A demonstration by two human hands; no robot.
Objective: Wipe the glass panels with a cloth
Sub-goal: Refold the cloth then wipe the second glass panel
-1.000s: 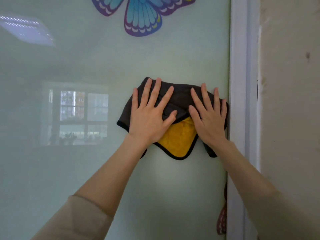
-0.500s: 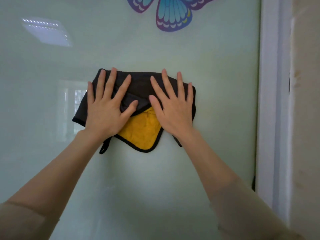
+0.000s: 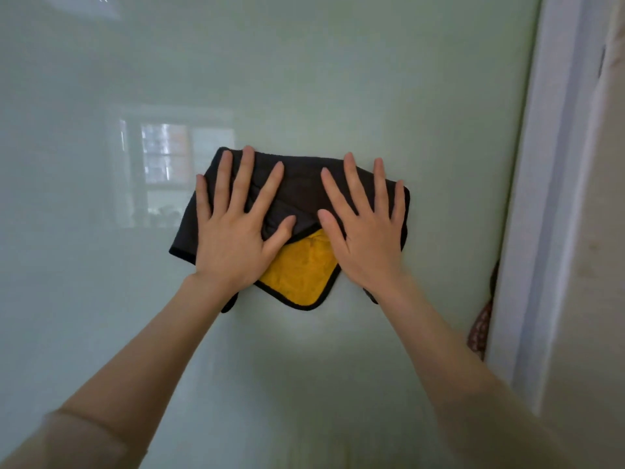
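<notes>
Against the pale green frosted glass panel (image 3: pixel 338 79), you press a folded cloth, dark grey outside with a yellow inner face and black edging (image 3: pixel 297 265), flat with both hands; your left hand (image 3: pixel 233 242) lies on its left half, fingers spread wide, thumb near the yellow flap; your right hand (image 3: pixel 368 238) covers its right half, likewise splayed and gripping nothing; the cloth sits mid-panel, apart from the white frame (image 3: pixel 541 198) at the right; a window reflection (image 3: pixel 165 164) shows left of the cloth.
</notes>
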